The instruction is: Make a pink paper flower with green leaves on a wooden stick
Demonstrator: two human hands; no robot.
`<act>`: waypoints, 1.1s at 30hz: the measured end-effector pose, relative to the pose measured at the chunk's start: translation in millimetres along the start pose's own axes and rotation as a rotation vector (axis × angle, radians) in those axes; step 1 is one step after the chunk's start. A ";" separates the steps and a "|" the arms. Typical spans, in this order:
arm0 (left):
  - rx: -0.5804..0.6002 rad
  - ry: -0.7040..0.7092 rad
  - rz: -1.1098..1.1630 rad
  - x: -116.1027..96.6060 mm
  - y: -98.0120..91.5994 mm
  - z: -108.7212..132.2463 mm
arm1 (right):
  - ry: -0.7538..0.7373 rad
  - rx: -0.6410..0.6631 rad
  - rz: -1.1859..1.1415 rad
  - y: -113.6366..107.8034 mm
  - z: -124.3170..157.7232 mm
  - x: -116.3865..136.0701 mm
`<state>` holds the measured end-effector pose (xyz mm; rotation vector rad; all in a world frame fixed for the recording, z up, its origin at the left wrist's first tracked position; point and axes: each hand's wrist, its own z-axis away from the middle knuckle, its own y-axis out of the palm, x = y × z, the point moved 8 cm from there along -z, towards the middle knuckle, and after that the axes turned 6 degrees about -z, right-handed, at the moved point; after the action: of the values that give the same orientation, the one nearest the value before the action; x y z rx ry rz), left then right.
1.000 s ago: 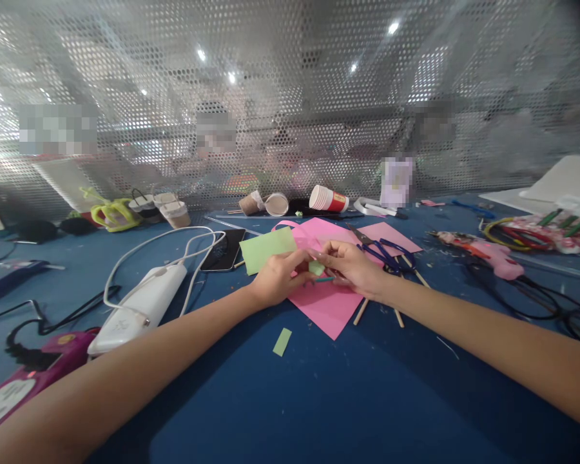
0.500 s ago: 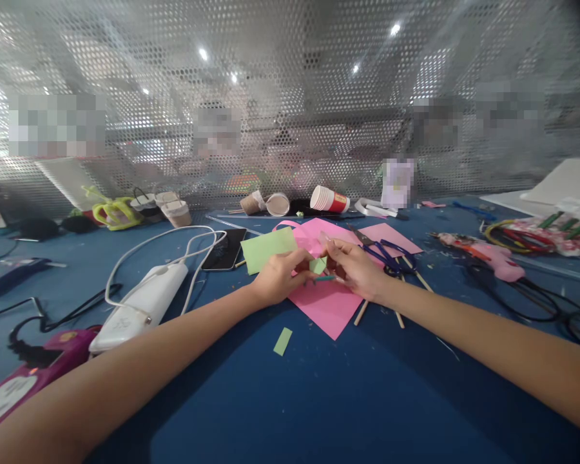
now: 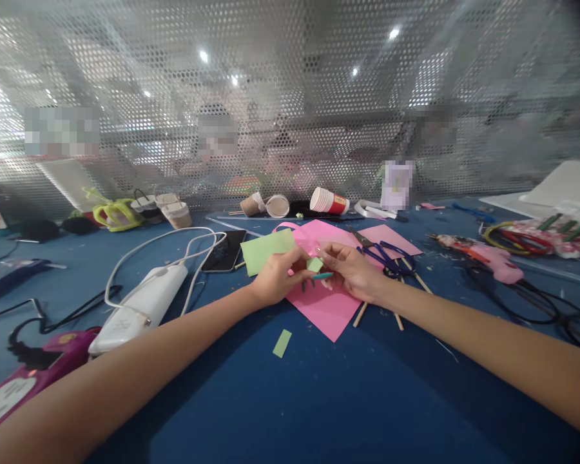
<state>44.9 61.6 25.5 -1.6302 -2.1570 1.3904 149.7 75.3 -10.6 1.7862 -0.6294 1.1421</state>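
Observation:
Between my two hands is a small folded piece of light green paper [image 3: 314, 264]. My left hand [image 3: 281, 276] pinches its left side between thumb and fingers. At its right edge, my right hand [image 3: 352, 270] has its fingertips closed on the paper. A thin teal stick-like thing [image 3: 323, 276] shows just below the paper; which hand bears it I cannot tell. Underneath lie sheets of pink paper [image 3: 331, 319]. A larger green sheet [image 3: 267, 250] is just beyond my left hand, and a small green strip [image 3: 282, 343] lies nearer me on the blue table.
Blue-handled scissors [image 3: 391, 258] and wooden sticks [image 3: 361, 314] lie right of my right hand. At left are a phone [image 3: 225, 250], a white power bank [image 3: 140, 309] with its cable and a purple power strip [image 3: 43, 367]. Paper cups [image 3: 329, 201] lie along the perforated screen; a pink glue gun [image 3: 497, 261] is at right.
The small green paper has turned and shifted slightly left between my fingers. My right fingertips have moved closer to my left hand.

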 end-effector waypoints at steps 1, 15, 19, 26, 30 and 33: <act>0.002 0.014 0.008 -1.0 0.3 -0.1 | 0.000 -0.009 0.003 -0.4 0.1 -0.2; 0.070 0.040 -0.046 -7.1 5.5 0.2 | 0.154 0.013 0.066 -6.3 -1.9 -12.0; 0.085 0.028 -0.041 -6.4 6.4 0.3 | 0.158 0.024 0.110 -10.8 -3.9 -13.6; 0.034 0.023 -0.017 -5.8 3.1 -0.6 | 0.095 -0.006 0.195 -9.2 -3.1 -5.8; 0.038 -0.002 0.031 -3.1 3.1 -1.1 | 0.113 0.019 0.228 -6.8 -2.5 -1.7; 0.047 -0.053 0.071 1.4 2.9 -1.9 | 0.135 0.054 0.241 -6.1 -2.6 -2.3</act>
<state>47.4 63.9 23.9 -1.6875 -2.0960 1.5086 152.3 80.4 -14.7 1.6937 -0.7531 1.4422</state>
